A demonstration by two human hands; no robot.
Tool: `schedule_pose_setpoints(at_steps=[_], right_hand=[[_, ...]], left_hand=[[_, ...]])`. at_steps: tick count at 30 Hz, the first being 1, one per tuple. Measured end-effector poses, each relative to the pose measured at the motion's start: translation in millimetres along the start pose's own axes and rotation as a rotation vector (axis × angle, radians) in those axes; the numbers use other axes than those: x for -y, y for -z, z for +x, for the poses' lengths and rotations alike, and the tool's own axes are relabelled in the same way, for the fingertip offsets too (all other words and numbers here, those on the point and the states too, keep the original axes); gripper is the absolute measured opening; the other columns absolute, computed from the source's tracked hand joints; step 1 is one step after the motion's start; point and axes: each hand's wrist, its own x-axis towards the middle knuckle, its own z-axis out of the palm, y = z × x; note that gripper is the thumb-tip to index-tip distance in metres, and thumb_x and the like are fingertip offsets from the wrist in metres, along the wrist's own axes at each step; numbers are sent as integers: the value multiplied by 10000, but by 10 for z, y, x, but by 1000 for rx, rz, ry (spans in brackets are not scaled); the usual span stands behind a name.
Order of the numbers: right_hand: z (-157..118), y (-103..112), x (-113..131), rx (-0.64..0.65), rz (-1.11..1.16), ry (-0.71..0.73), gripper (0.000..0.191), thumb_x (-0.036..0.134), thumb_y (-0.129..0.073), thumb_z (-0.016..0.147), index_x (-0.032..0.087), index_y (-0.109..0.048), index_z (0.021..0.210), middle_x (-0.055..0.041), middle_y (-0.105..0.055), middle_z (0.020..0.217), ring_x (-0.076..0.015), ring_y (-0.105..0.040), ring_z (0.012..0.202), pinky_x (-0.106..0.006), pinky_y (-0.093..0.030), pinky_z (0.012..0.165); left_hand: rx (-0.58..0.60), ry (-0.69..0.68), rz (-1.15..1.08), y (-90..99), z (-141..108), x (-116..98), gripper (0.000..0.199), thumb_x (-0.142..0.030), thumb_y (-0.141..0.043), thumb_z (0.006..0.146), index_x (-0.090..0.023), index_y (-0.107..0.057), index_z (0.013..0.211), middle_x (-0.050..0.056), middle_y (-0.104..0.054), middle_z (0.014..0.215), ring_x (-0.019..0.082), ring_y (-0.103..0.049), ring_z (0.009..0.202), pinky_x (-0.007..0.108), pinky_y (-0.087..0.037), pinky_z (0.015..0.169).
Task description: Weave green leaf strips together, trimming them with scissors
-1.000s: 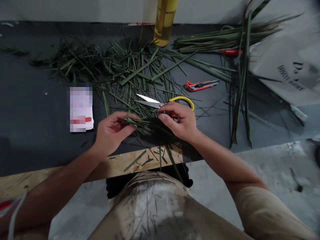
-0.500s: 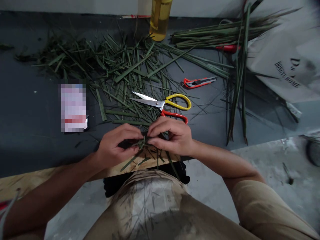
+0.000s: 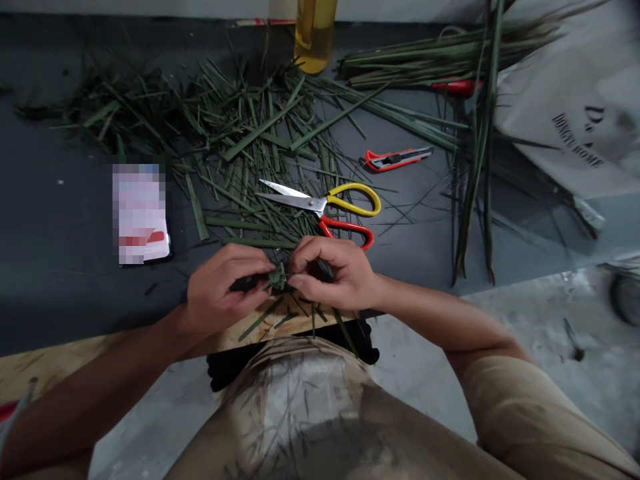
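Between my fingertips is a small woven piece of green leaf strips (image 3: 278,275), its exact shape hard to make out. My left hand (image 3: 227,283) pinches it from the left, thumb below and fingers above. From the other side, my right hand (image 3: 335,272) closes thumb and forefinger at its edge, on what seems a thin strip end. Just beyond my hands lie scissors (image 3: 315,204) with one yellow and one red handle, blades apart and pointing left. Cut leaf strips (image 3: 250,147) are heaped behind them.
A phone (image 3: 141,213) with a blurred screen lies left. An orange utility knife (image 3: 397,159) rests right of the heap. A bottle of yellow liquid (image 3: 314,37) stands at the back. Long leaves (image 3: 425,67) and a pale printed bag (image 3: 575,133) occupy the right. The wooden table edge (image 3: 220,341) is near me.
My hands have drawn slightly apart, the left one shifting left with the woven piece, which now shows more between the fingertips. The whole view has shifted a little.
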Motion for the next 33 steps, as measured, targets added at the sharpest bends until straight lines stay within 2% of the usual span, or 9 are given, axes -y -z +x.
schedule_pose_setpoints(at_steps=[3, 7, 13, 18, 25, 29, 33], right_hand=[[-2, -5, -14, 23, -11, -22, 97, 196, -705, 944, 164, -623, 900, 16, -650, 782, -62, -568, 649, -184, -484, 592], [-5, -4, 0, 29, -9, -41, 107, 203, -697, 941, 170, -614, 882, 27, -622, 754, -65, -552, 646, -191, -478, 599], [-3, 0, 16, 60, 36, -63, 125, 209, -706, 930, 172, -609, 859, 44, -585, 703, -66, -524, 624, -188, -459, 578], [8, 11, 12, 75, 47, -64, 135, 218, -704, 933, 173, -605, 853, 44, -590, 705, -61, -522, 613, -174, -450, 557], [-14, -24, 1, 99, -109, 132, 96, 211, -664, 991, 184, -600, 925, 32, -603, 734, -61, -513, 616, -175, -415, 558], [-9, -15, -15, 131, -189, 163, 147, 312, -591, 1055, 191, -599, 972, 20, -624, 744, -71, -548, 620, -196, -422, 560], [-6, 4, -42, 135, -219, 191, 219, 398, -640, 1039, 199, -595, 960, 34, -605, 714, -69, -536, 597, -204, -417, 550]], left_hand=[[29, 15, -6, 26, -24, 7, 260, -139, -826, 735, -304, -773, 929, 5, -805, 875, 177, -746, 743, 266, -584, 657], [91, 121, -15, 68, -50, 22, 165, -252, -868, 732, -323, -784, 856, 12, -801, 849, 204, -737, 732, 312, -595, 655], [42, 34, -20, 92, -62, 17, 245, -250, -871, 753, -352, -789, 961, 3, -810, 889, 204, -750, 751, 313, -608, 673], [68, 91, -23, 94, -94, 37, 246, -276, -889, 742, -352, -776, 947, 4, -805, 895, 214, -755, 764, 327, -616, 693], [61, 130, -77, 63, -70, 39, 225, -245, -905, 719, -347, -799, 889, 5, -805, 867, 199, -744, 743, 310, -616, 688], [80, 206, -69, 53, -32, 21, 153, -261, -901, 698, -328, -807, 799, 11, -812, 832, 206, -740, 719, 316, -626, 670], [93, 255, -98, 44, -19, 16, 135, -288, -906, 698, -334, -803, 774, 17, -806, 809, 214, -743, 715, 322, -626, 665]])
